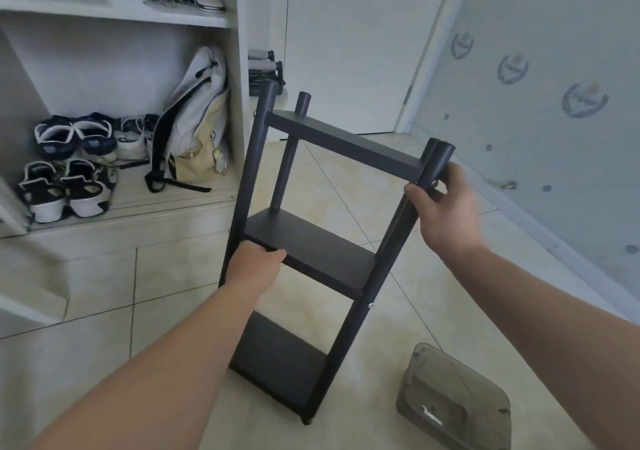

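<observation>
On the far left a white cupboard (236, 68) stands open. Its lower shelf holds several pairs of dark-and-white shoes (69, 169), and a pale backpack (194, 117) leans against the cupboard's side wall. The shelf above carries a clear plastic item and some folded things, too blurred to name.

In the middle a black three-shelf rack (322, 255) stands on the tiled floor (433, 311), just in front of the cupboard, with all three shelves bare. The left hand (254, 266) holds the front edge of the middle shelf beside the left post, its fingers (275, 252) curled over the board. The right hand (446, 210) grasps the right front post just below the top shelf, thumb across the near side and the other fingers wrapped behind it.

Low on the right a grey translucent container (485, 390) lies on the floor, near the rack's base but not touching it. A small white wrench (431, 415) lies inside it. Behind it runs a patterned wall.
</observation>
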`<state>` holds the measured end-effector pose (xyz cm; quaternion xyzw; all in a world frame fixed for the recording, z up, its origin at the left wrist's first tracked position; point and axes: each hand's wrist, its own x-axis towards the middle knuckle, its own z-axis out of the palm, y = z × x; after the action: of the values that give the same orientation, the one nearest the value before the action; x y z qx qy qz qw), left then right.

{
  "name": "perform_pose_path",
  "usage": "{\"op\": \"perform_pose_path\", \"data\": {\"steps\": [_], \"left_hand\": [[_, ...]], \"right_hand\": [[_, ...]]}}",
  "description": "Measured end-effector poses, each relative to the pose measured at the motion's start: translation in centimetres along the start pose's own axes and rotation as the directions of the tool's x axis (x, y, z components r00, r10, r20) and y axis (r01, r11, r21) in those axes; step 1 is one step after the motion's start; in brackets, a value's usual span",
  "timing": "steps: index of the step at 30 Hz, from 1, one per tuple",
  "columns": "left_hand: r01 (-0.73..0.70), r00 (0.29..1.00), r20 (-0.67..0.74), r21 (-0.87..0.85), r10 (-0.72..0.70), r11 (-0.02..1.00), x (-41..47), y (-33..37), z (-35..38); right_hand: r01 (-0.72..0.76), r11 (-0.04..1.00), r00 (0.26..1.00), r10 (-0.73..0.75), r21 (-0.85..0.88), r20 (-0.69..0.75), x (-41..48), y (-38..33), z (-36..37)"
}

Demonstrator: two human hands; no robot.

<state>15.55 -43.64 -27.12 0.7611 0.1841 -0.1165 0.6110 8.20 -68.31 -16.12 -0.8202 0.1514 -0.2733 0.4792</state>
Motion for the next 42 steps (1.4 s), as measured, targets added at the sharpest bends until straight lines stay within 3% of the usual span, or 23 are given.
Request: {"op": "perform_pose_path", "data": {"steps": [1,3,5,6,8,10,15,24,33,42], "left_hand": [[-0.12,0.99,-0.068,0.096,0.127,0.988,-0.2,0.8,-1.1],[-0.215,0.95,-0.176,0.234,0.258,0.948,0.8,1.9,-2.8],[-0.321,0.877,-0.276,0.269,0.392,0.908,1.3,2.9,-4.2],[-0.361,0.853,-0.297,0.26,0.43,0.896,1.4,3.2,-4.8],[-0.418,0.857,-0.208,0.252,0.471,0.873,1.5,3.4,-5.7],[-0.435,0.874,-0.106,0.269,0.475,0.859,1.5,3.0,-6.3],[-0.45,0.871,-0.077,0.267,0.484,0.852,1.1,2.8,-7.4],[-0.415,0.874,-0.181,0.207,0.452,0.886,1.2,1.6,-6.9],[-0.393,0.88,-0.195,0.215,0.434,0.894,1.1,1.8,-6.5],[-0.179,0.975,-0.066,0.324,0.211,0.929,-1.0,1.1,-6.3]], "right_hand": [[0.012,1.0,1.0,-0.012,-0.006,0.017,-0.1,-0.1,-0.1],[0.034,0.999,0.999,-0.034,-0.005,0.041,-0.3,-0.4,-0.2],[0.051,0.999,0.996,-0.05,-0.011,0.071,-0.3,-0.5,-0.3],[0.06,0.998,0.995,-0.058,-0.021,0.084,-0.3,-0.6,-0.3],[0.07,0.997,0.992,-0.066,-0.039,0.103,-0.1,-0.7,-0.3],[0.07,0.997,0.991,-0.065,-0.041,0.114,0.2,-0.8,-0.2],[0.06,0.996,0.991,-0.051,-0.07,0.123,1.5,-1.7,0.3],[0.026,0.981,0.996,-0.008,-0.191,0.092,2.3,-1.1,2.6],[-0.049,0.973,0.997,0.06,-0.225,0.04,3.6,-1.2,4.3],[-0.108,0.957,0.975,0.154,-0.269,0.158,-0.9,-1.8,3.2]]}}
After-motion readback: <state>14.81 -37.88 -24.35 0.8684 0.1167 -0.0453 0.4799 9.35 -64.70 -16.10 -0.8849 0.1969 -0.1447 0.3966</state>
